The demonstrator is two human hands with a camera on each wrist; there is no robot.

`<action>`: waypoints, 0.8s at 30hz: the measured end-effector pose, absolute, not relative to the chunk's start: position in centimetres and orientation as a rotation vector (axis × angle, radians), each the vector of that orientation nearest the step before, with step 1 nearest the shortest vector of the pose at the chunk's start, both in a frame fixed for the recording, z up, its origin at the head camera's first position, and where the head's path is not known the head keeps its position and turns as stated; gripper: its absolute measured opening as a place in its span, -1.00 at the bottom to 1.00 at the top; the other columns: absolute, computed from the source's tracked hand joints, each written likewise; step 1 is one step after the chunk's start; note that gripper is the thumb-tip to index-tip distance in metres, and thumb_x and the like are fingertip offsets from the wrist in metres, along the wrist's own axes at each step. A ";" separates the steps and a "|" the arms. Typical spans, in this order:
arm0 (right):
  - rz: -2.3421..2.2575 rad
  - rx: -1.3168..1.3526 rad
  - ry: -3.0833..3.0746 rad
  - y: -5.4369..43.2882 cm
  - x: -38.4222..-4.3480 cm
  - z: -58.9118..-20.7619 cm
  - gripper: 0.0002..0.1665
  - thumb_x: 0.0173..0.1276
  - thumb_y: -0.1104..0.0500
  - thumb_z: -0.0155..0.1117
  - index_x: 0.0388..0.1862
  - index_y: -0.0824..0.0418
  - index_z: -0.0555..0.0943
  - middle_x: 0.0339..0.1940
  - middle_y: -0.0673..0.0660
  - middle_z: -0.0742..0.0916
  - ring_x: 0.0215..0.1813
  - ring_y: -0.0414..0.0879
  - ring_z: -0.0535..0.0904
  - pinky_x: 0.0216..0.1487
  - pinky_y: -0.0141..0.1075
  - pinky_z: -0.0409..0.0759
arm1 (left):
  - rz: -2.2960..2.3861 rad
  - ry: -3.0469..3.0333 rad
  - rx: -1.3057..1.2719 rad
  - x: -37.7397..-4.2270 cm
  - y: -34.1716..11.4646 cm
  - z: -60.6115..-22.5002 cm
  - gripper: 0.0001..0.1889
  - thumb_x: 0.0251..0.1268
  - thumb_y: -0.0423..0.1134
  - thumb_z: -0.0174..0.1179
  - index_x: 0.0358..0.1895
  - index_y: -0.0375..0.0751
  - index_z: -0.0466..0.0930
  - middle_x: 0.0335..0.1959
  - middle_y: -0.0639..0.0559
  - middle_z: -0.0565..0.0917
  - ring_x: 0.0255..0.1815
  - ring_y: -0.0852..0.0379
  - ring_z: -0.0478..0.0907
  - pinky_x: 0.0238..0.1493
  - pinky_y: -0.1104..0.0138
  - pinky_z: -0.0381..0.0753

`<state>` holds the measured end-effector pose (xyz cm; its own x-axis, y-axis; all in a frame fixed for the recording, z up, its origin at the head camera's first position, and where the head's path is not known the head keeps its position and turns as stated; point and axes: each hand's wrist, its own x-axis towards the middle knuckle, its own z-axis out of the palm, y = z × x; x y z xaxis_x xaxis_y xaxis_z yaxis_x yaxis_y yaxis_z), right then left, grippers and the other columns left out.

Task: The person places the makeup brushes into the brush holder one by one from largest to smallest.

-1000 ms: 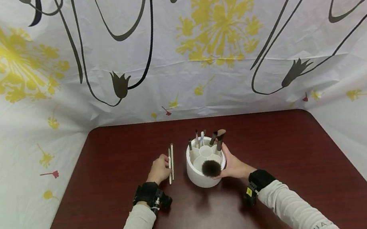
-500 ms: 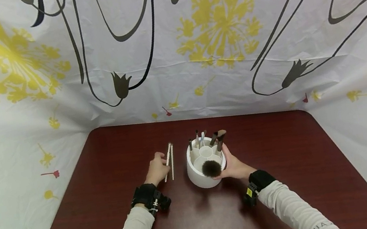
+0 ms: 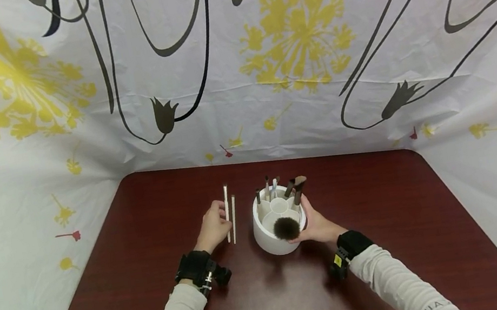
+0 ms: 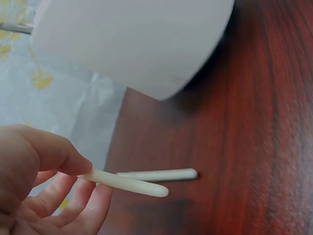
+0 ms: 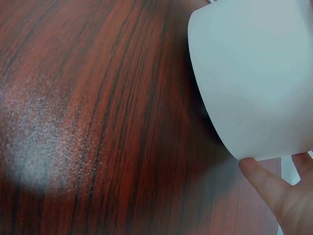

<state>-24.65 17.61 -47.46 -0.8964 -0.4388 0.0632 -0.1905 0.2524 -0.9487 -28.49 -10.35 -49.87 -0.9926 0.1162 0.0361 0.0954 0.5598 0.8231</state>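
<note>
My left hand (image 3: 213, 228) pinches a slim pale-handled makeup brush (image 3: 225, 198) between thumb and fingers, its tip pointing away from me. In the left wrist view, the rounded handle end (image 4: 134, 185) juts out past the thumb, above the table. A second slim makeup brush (image 3: 234, 220) lies on the table just right of it. To the right stands a round white brush holder (image 3: 266, 239) with compartments. Several brushes stand in its back and right parts, and a large fluffy dark brush (image 3: 286, 228) is at the front. My right hand (image 3: 321, 228) grips the holder's right side.
The dark red wooden table (image 3: 374, 199) has rounded far corners. A white patterned cloth (image 3: 224, 71) hangs behind it and along both sides. Black camera mounts (image 3: 196, 268) are strapped to both wrists.
The pinched brush has swung about in my left hand, tilting and then coming nearly upright in view, farther forward. That hand has shifted slightly left. My right hand stays on the holder.
</note>
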 end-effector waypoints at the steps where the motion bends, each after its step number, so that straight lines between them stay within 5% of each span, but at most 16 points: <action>1: -1.702 -0.592 2.305 17.6 -24.6 -47.5 0.44 -0.27 0.40 0.53 0.42 0.18 -0.27 0.40 0.31 0.07 0.36 0.15 0.00 0.27 0.10 -0.04 | 1.463 2.759 0.196 -28.5 -10.2 -49.7 -0.55 -0.06 -0.54 0.12 0.01 -0.30 0.34 -0.28 -0.15 0.49 -0.32 0.01 0.54 -0.37 0.27 0.54; 24: -1.703 -0.628 2.341 18.4 -25.9 -50.1 0.45 -0.31 0.28 0.58 0.42 0.01 -0.22 0.39 0.21 0.13 0.35 0.08 0.03 0.27 0.09 -0.03 | 1.614 2.806 0.434 -26.7 -7.1 -43.5 -0.62 -0.02 -0.49 0.15 -0.08 -0.27 0.28 -0.22 -0.15 0.48 -0.23 0.01 0.55 -0.39 0.30 0.58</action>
